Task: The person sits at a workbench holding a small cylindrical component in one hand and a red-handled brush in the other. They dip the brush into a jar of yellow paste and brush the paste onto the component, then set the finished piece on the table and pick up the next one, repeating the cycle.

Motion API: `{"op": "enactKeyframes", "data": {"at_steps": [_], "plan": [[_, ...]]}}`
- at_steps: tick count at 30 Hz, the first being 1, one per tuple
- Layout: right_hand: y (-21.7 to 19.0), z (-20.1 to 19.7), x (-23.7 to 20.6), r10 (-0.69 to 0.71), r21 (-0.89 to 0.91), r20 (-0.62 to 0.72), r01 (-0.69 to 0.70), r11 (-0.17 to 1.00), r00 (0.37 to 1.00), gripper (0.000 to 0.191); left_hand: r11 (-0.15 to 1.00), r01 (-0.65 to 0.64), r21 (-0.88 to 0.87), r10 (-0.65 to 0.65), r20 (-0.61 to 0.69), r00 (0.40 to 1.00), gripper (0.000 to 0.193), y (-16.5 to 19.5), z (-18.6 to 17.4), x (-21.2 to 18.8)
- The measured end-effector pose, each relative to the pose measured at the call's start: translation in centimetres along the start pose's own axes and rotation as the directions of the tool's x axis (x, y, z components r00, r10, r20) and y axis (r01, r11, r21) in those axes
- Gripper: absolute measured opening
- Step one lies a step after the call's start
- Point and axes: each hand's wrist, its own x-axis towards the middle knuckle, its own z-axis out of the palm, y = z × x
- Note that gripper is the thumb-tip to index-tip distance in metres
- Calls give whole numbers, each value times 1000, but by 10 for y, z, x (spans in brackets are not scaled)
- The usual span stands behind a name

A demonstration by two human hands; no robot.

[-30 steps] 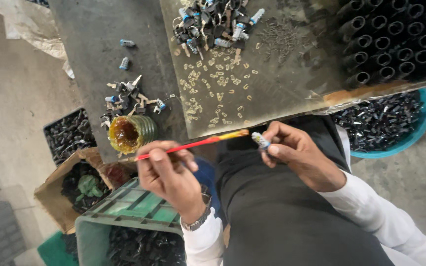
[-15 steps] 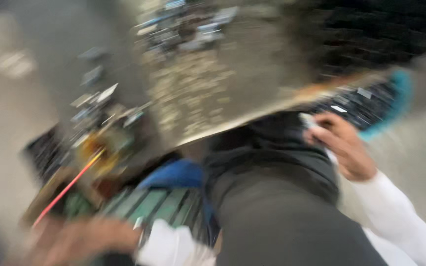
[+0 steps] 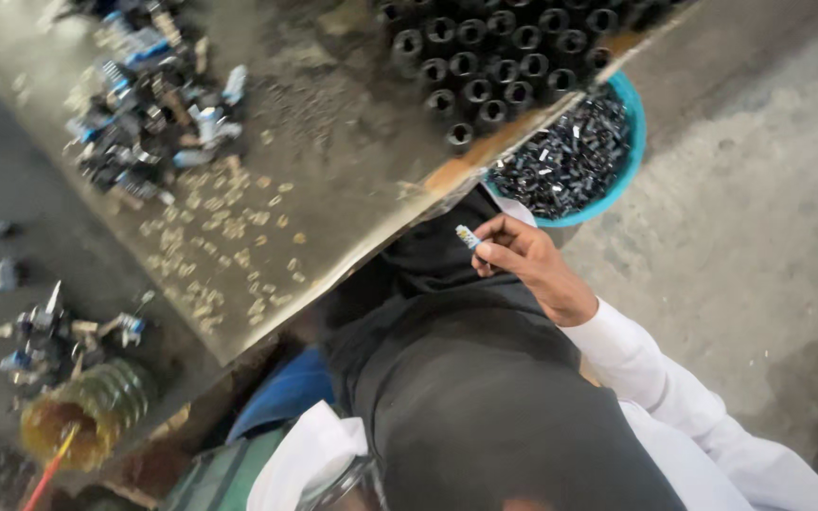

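Small part: a short pale-blue and white piece (image 3: 467,237), pinched at the fingertips of the right hand (image 3: 523,260); I read it as one of the same kind as the loose heap on the table.
Right hand: fingers curled shut on the part, thumb and forefinger closed around its lower end, upper end poking out toward the table edge.
Left hand: out of view; I cannot tell its state. Only a white sleeve (image 3: 310,454) shows at the bottom.
Where it sits: held over my lap, just below the table edge (image 3: 400,222), with the teal tub of dark pieces (image 3: 575,156) just beyond the knuckles.
Step in hand: I judge the part is held mid-handling, between table and lap.
Next move calls for: a firm pinch and a steady wrist; the piece is small and easy to drop, I think.
Off to the left: an amber jar (image 3: 82,426) with a red stick (image 3: 49,473) in it, well apart from the hand.
Above the hand: rows of black tubes (image 3: 485,57) standing on the table.
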Motion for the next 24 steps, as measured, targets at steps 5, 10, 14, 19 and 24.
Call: {"op": "enactKeyframes", "data": {"at_steps": [5, 10, 14, 19, 24], "plan": [[-2, -12, -5, -11, 16, -43, 11, 1000, 999, 23, 997, -11, 71, 12, -9, 1000, 19, -2, -13, -6], [-7, -12, 2, 28, 34, -59, -26, 999, 998, 21, 993, -2, 114, 5, -20, 1000, 17, 0, -12, -16], [-8, -26, 11, -5, 55, -166, 14, 998, 986, 21, 990, 12, 144, -9, -22, 1000, 15, -3, -11, -15], [1, -91, 27, -237, -210, -448, 156, 965, 862, 29, 985, 54, 166, -50, -25, 998, 13, -12, -6, -16], [18, -143, 28, -474, -520, -672, 92, 849, 569, 45, 963, 163, 215, -153, -63, 986, 12, -22, -5, -30]]}}
